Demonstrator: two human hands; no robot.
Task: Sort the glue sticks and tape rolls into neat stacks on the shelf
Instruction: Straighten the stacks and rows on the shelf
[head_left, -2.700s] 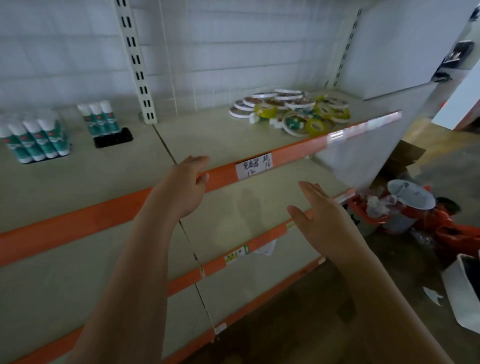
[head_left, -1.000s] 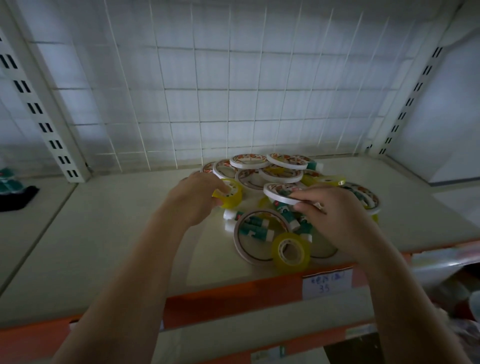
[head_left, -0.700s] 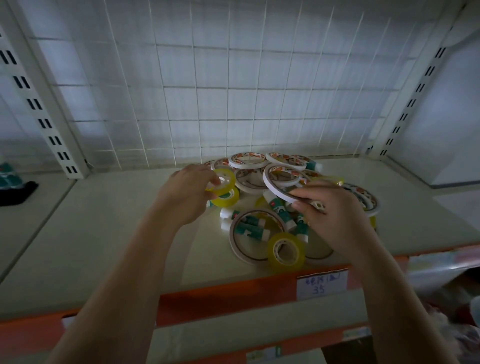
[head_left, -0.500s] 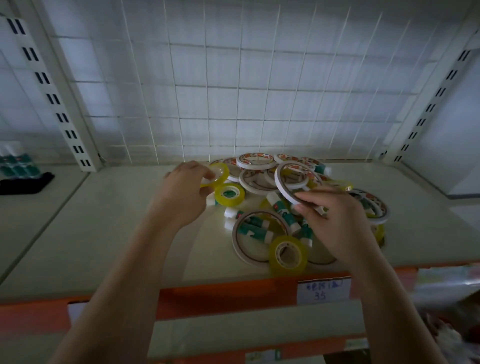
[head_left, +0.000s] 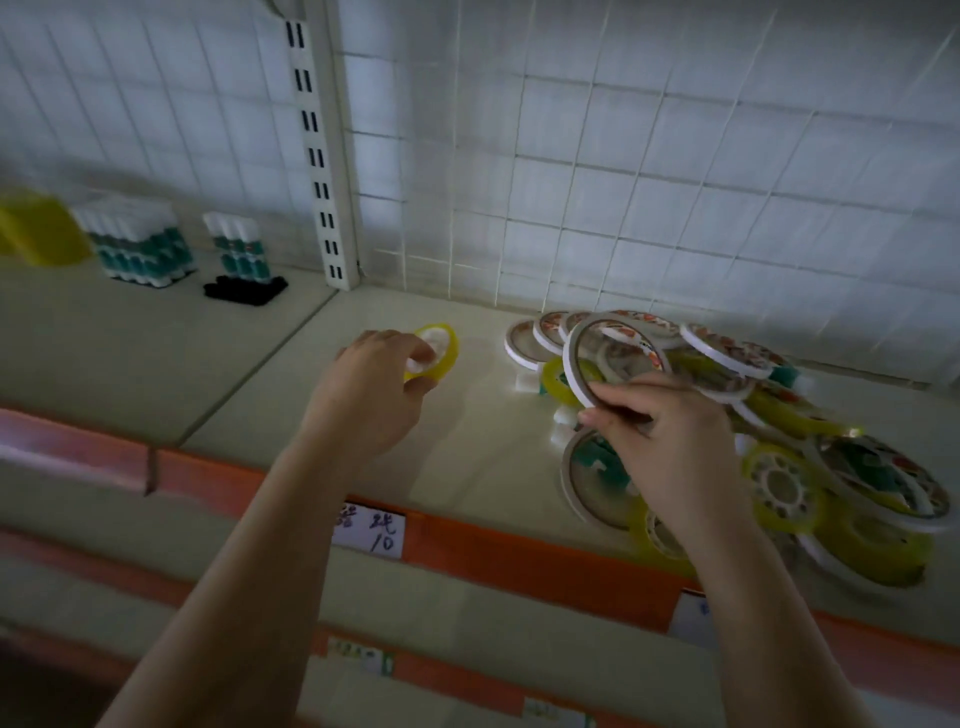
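Observation:
A jumbled pile of tape rolls (head_left: 737, 405) covers the right side of the shelf (head_left: 488, 447), with green-and-white glue sticks (head_left: 592, 457) partly buried in it. My left hand (head_left: 371, 395) grips a small yellow tape roll (head_left: 434, 348) left of the pile, low over the shelf. My right hand (head_left: 670, 436) pinches a large thin white-rimmed tape roll (head_left: 587, 364), tilted up on edge over the pile. At the far left stand upright glue sticks (head_left: 137, 244), and a smaller group of glue sticks (head_left: 239, 252) stands on a black base.
A white wire grid (head_left: 623, 156) backs the shelf, with a slotted upright post (head_left: 322, 156) dividing it. An orange front rail (head_left: 519, 561) carries a handwritten price label (head_left: 371, 530). A yellow object (head_left: 41, 228) sits at the far left. Lower shelves lie below.
My left hand has carried the small yellow roll leftward away from the pile. My right hand has lifted the large thin roll higher on edge. The view has swung left.

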